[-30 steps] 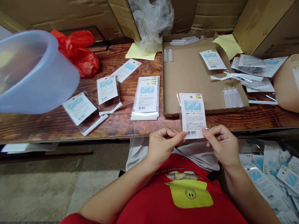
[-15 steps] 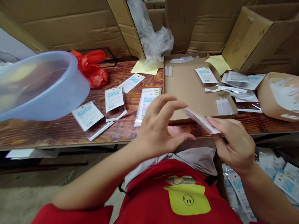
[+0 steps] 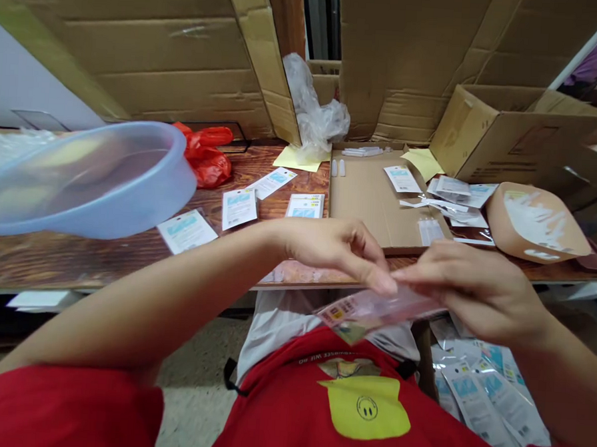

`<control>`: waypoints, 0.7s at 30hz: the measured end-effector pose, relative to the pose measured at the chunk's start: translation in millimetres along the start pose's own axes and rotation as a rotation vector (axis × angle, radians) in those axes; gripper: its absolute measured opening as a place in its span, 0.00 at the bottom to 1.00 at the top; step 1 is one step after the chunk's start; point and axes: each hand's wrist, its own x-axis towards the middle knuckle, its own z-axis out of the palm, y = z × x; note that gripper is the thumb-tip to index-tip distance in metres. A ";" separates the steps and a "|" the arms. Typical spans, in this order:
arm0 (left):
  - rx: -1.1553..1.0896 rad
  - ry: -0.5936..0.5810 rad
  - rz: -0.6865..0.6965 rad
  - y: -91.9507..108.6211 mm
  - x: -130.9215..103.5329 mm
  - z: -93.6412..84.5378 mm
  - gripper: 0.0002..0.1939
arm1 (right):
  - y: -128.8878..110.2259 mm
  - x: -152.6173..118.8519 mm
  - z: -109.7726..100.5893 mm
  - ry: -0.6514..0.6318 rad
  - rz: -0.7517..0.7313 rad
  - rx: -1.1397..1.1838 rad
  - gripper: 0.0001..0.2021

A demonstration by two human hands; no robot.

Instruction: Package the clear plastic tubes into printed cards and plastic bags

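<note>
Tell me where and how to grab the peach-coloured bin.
Grip the peach-coloured bin by its near wall, at the oval slot, coming from the person's side; the slot looks like a handhold. Keep it level: pale pieces show in its open top.

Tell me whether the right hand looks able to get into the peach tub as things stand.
Probably yes, if it lets go first: the right hand is pinching a packet, but the tub stands close by, open-topped, with nothing tall seen between.
</note>
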 end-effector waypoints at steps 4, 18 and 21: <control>-0.240 -0.254 -0.183 -16.5 12.0 -2.5 0.13 | -24.1 -18.3 4.6 -0.059 -0.424 -0.506 0.16; 0.211 0.055 0.087 -22.2 50.0 61.7 0.10 | 13.7 -54.9 26.4 0.272 0.479 0.058 0.13; 0.164 -0.182 0.134 -26.5 69.8 62.8 0.09 | 10.2 -107.5 0.3 0.291 0.596 0.048 0.15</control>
